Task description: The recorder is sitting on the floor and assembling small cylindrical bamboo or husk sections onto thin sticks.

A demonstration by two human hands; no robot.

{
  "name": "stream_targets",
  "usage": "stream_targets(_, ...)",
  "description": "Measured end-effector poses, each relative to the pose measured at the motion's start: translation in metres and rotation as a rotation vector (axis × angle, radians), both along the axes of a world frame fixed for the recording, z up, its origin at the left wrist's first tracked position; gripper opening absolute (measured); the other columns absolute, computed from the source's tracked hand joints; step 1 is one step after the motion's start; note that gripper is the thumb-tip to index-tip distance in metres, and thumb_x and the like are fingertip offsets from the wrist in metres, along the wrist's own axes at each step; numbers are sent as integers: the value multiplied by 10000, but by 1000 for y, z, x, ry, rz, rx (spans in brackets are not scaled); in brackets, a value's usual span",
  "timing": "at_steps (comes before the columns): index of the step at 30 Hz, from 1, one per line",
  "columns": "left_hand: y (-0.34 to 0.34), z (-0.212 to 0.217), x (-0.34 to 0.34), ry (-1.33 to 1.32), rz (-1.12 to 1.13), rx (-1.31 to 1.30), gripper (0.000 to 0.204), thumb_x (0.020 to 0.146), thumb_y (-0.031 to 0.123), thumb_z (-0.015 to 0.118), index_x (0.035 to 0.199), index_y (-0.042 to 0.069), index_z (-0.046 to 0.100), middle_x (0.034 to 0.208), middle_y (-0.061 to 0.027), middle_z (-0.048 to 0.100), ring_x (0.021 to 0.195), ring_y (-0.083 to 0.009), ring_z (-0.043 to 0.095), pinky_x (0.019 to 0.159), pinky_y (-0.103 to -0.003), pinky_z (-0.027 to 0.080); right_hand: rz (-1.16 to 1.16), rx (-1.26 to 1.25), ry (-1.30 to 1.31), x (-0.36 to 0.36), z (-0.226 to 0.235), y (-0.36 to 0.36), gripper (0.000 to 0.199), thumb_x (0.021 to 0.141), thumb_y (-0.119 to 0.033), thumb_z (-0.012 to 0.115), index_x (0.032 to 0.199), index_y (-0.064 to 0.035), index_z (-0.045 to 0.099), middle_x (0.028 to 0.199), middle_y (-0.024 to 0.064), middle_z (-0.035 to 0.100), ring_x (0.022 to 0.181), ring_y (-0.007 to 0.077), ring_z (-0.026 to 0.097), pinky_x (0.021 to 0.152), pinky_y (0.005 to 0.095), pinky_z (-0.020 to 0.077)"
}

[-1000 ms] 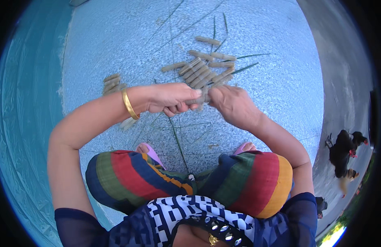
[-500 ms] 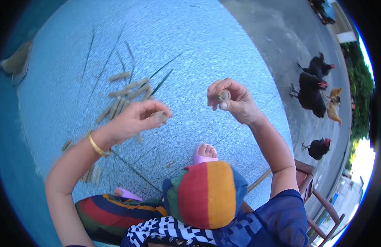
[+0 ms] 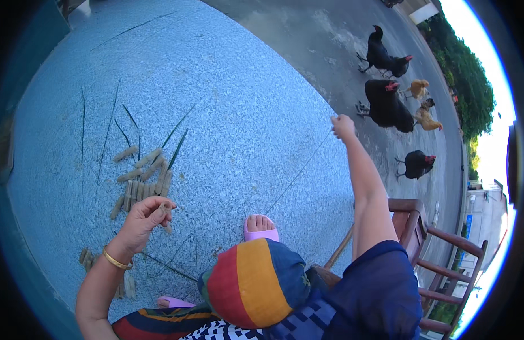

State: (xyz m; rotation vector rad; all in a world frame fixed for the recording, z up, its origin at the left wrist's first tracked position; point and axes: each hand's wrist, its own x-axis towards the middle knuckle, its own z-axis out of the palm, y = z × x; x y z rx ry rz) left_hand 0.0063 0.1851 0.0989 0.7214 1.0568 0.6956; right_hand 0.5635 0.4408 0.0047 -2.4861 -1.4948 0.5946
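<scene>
My left hand, with a gold bangle at the wrist, is closed in a pinch on a small pale tan piece; the fingers partly cover it. It is just in front of a cluster of short pale tan stick-like rolls on the speckled floor. Long thin green blades lie beside and beyond the rolls. My right hand is stretched far out to the right with its fingers curled closed. Whatever it holds, if anything, is hidden.
More short pale pieces lie near my left forearm. Pink slippers are on my feet. A wooden chair stands at my right. On the grey pavement beyond the floor's edge are black chickens and smaller tan ones.
My right hand has swung outward to the right; the short hollow round piece seen in its fingers is no longer visible. My left hand has drawn back left and down. The head view has shifted.
</scene>
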Motion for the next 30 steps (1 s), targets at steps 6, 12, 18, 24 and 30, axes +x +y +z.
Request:
stream_targets(6,-1,-8,15,111,-38,-29,236,909,247,545,1048,57,551,847,0,562,745,-65,502,671,-218,425,88,-208,1024,-148,-22,-75,381,802,-310,672,1075,-81,538,880,53,558,742,132,527,627,273,439)
stream_targets(12,-4,-14,25,138,-51,138,287,898,267,558,1099,66,524,867,17,530,745,-50,473,644,-201,407,494,-398,1710,-276,21,-145,343,768,-231,717,1005,-132,490,800,5,533,680,106,501,580,250,414)
stream_targets(18,-12,-17,16,126,-71,227,353,906,305,541,1151,54,503,849,39,492,709,-39,417,622,-197,375,726,-458,1711,-324,48,-174,326,781,-221,705,1003,-118,490,775,-3,520,670,102,492,566,248,403)
stream_targets(24,-19,-21,7,256,-167,287,346,923,309,509,1141,41,496,796,41,451,689,-36,372,607,-198,342,1180,-135,932,-339,72,-185,238,840,-158,615,1022,-57,499,792,74,584,707,180,577,638,321,461)
stream_targets(30,-17,-21,13,420,-206,374,312,929,326,469,1005,35,551,688,-21,489,652,-111,471,591,-292,384,1244,-94,836,-340,77,-189,228,828,-131,599,1020,-62,500,806,138,598,736,320,593,640,374,455)
